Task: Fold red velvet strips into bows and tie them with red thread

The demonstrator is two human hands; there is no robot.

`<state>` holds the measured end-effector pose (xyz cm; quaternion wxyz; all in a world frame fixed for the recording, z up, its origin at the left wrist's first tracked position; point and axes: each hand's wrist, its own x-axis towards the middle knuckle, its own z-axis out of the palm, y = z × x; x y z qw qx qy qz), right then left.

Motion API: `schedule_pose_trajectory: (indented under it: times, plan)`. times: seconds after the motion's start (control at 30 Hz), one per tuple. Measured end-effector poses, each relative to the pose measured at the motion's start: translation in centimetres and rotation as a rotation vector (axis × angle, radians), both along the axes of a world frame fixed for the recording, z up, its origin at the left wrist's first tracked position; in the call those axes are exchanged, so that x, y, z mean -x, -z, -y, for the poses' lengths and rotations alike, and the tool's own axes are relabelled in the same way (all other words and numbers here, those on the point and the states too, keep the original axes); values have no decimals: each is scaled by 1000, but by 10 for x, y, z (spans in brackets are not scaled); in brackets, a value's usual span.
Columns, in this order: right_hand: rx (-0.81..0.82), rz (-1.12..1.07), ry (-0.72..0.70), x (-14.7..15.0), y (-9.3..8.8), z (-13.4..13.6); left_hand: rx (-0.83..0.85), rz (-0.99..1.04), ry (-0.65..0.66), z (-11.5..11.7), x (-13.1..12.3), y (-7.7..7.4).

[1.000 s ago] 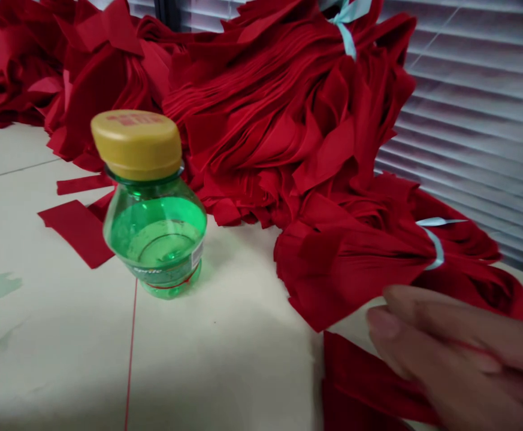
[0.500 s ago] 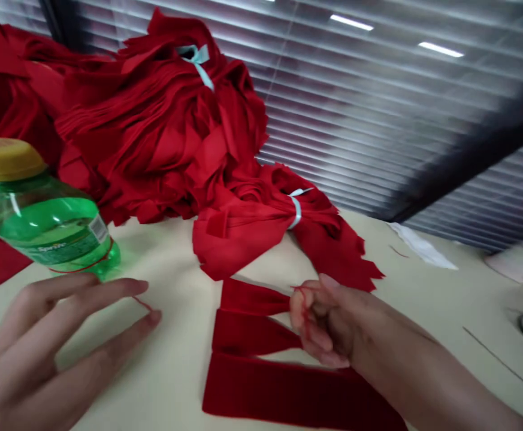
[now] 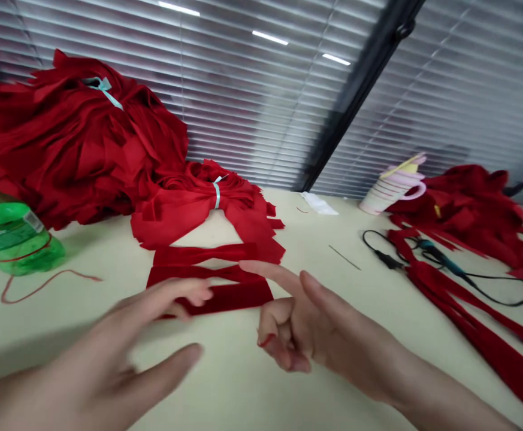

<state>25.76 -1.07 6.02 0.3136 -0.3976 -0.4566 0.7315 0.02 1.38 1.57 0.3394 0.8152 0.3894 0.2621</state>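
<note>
My left hand [image 3: 108,359] is held over the table with its thumb and fingers apart and nothing between them, slightly blurred. Across from it, my right hand [image 3: 328,329] stretches out its index finger while the other fingers curl in. A bit of red thread [image 3: 268,341] shows at those curled fingers; most of it is hidden. Just beyond both hands lie red fabric strips [image 3: 234,296], two of them pinched narrow in the middle. Behind them is a red fabric bundle [image 3: 175,212] tied with a pale blue ribbon [image 3: 217,194].
A green bottle [image 3: 14,233] stands at left, with a loose red string [image 3: 50,278] before it. A large red fabric pile [image 3: 85,143] is behind. At right are a mug [image 3: 384,191], a corded tool [image 3: 441,257], red strips [image 3: 477,335] and more red fabric [image 3: 472,209].
The view has swung right. My right hand has left the narrowed strips and its index finger has straightened. The string by my left fingers now lies on the table near the bottle.
</note>
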Motion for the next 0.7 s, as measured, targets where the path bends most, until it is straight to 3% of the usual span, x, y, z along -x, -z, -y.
schedule_pose_trajectory:
  times: [0.07,0.1,0.17,0.27,0.43,0.57,0.7]
  plan:
    - [-30,19,-88,4,2,9,468,163,293,7,-39,-15]
    - [-54,48,-125,5,4,12,637,210,374,8,-53,-19]
    - [-109,110,-153,5,11,13,759,224,341,9,-69,-19]
    - [-167,129,-155,5,25,8,835,115,219,5,-68,-10]
    - [-109,205,-164,10,45,-5,858,34,127,-2,-51,-2]
    - [-76,182,-147,5,52,-11,863,40,117,-8,-38,-4]
    - [-63,264,-199,-6,52,-16,869,-5,27,-12,-18,-4]
